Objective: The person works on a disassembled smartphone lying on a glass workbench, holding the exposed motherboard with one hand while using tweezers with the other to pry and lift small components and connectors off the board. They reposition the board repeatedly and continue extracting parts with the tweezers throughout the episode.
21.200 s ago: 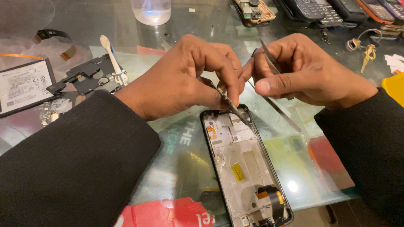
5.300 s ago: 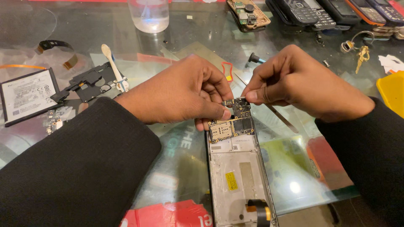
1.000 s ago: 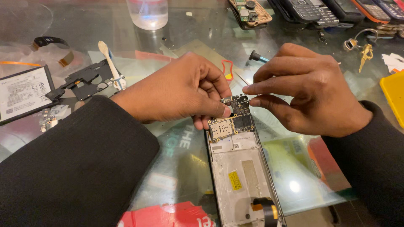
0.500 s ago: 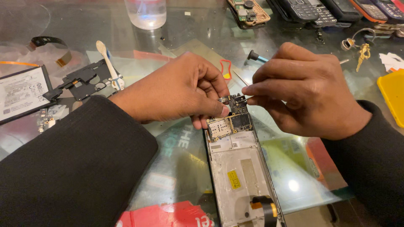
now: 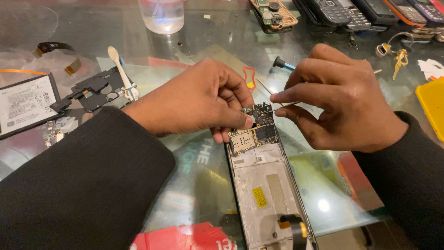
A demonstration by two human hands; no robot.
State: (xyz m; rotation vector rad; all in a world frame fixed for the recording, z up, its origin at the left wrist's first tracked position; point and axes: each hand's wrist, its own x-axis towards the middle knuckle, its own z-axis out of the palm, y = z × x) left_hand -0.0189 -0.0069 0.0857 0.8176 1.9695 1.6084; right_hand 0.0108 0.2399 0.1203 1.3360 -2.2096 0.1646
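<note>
Opened phone frame (image 5: 270, 194) lying on the glass counter (image 5: 83, 28), its circuit board (image 5: 255, 127) at the upper end. Left hand (image 5: 194, 99): grip closed, thumb and fingertips pressing the board's left edge. Right hand (image 5: 342, 99): grip pinched shut on thin tweezers (image 5: 282, 106), tips touching the board's top. Left of the hands lie a battery (image 5: 23, 106) and a black cover plate (image 5: 92, 88).

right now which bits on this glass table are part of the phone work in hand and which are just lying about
In use:
left hand
right hand
circuit board
tweezers
opened phone frame

Lying about:
flat battery
black bracket
white spudger
clear cup
keys
keypad phones
yellow box
</note>
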